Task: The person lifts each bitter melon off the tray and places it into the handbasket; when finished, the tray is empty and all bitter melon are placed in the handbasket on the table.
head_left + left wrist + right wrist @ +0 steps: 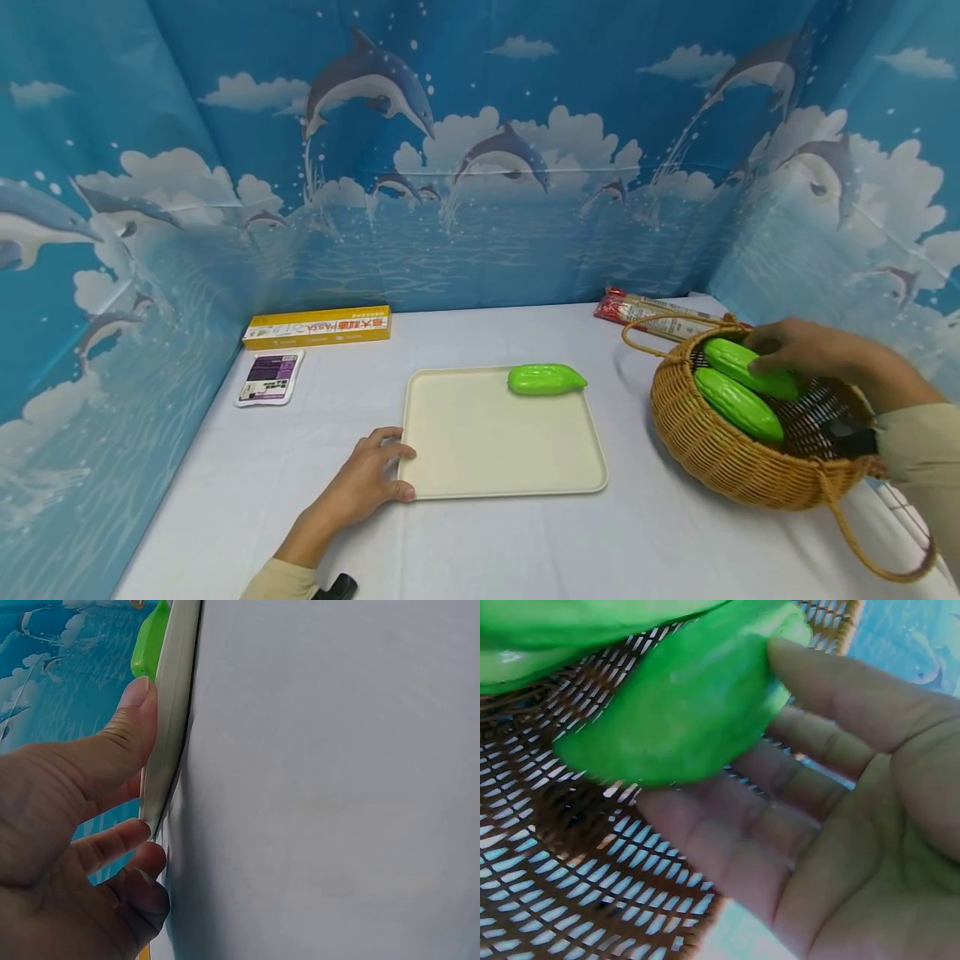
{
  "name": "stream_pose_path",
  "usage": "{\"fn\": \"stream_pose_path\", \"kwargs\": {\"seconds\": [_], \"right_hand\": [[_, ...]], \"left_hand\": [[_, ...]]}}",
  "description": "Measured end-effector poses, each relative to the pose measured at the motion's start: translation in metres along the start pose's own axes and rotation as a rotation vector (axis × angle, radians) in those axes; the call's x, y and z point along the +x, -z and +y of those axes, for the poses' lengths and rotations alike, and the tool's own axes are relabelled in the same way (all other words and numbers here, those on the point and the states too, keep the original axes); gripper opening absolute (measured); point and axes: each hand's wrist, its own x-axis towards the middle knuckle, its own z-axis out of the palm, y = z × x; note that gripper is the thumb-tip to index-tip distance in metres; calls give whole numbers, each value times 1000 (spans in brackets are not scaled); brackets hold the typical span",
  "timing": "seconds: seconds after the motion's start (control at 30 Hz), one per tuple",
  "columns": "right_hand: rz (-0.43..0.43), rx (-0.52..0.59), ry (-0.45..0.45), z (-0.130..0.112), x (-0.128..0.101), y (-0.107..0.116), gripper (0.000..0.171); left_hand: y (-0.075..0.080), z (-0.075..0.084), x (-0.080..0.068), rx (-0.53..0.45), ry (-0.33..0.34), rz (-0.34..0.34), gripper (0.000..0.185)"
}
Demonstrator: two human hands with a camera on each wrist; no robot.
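Note:
My left hand (367, 479) holds the near left corner of a cream tray (495, 442), thumb and fingertips on its rim, also seen from the side in the left wrist view. A green gourd (546, 379) with a pointed tip lies at the tray's far right edge. Over a wicker basket (712, 454) at the right, my right hand (817, 358) grips another green gourd (690, 697), thumb on one side and fingers curled beneath it. Beside it in the basket rests a further green gourd (738, 406).
A yellow pasta box (317, 327) and a white and purple packet (270, 378) lie at the back left. Behind the basket is a red and clear package (645, 312). The basket's handle (862, 550) hangs out toward the front. A dolphin-print curtain (480, 242) encloses the table.

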Motion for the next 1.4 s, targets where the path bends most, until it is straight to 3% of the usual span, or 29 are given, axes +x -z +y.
{"fn": "stream_pose_path", "kwargs": {"seconds": [0.4, 0.87, 1.0, 1.2, 1.3, 1.4], "right_hand": [[-242, 281, -77, 24, 11, -2, 91], [-251, 292, -72, 26, 9, -1, 89], [-153, 250, -41, 17, -2, 3, 84], [208, 192, 63, 7, -28, 3, 68], [363, 279, 144, -1, -37, -2, 58], [425, 514, 306, -16, -42, -11, 54]], "left_hand": [[0, 0, 0, 6, -7, 5, 54], [0, -1, 2, 14, -8, 12, 53], [-1, -1, 2, 18, -12, 12, 53], [-1, 1, 2, 18, -8, 11, 53], [0, 2, 2, 22, -2, 11, 53], [0, 3, 2, 25, 2, 8, 53]]}}
